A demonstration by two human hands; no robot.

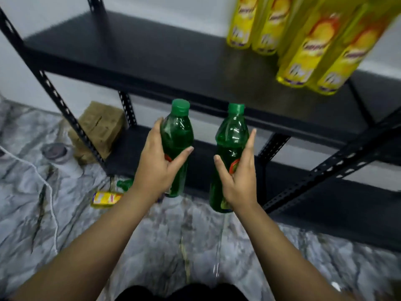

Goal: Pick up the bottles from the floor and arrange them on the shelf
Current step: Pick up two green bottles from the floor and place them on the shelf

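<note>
Your left hand [155, 164] has its grip wrapped round the middle of a green translucent plastic bottle with a green screw cap [178, 135], thumb across the front, fingers behind it; bottle upright, cap above the grip, base just below your wrist line. Your right hand [238, 177] grips a second green plastic bottle with a green cap [232, 135] the same way, thumb on the near-left side, fingers up the right side, bottle leaning a little left at the base. Both bottles are held off the floor, side by side, apart from each other, neither touching the shelf

Above and beyond both grips: the black metal shelf board [152, 51] of a slotted-angle rack. Up and right of your right grip, a cluster of yellow plastic bottles with yellow-orange labels [303, 46] stands on that board, blurred. A lower black shelf board [325, 200] sits behind and below the right grip

Down and left of your left grip, on the grey marbled floor [152, 246]: a yellow bottle lying on its side [106, 199], and just above it a green bottle lying down [125, 184], partly hidden by your forearm. Further left: a brown cardboard box [97, 129] beside the rack leg, a grey round tape roll [55, 152], a white cord [46, 185] trailing across the floor
</note>
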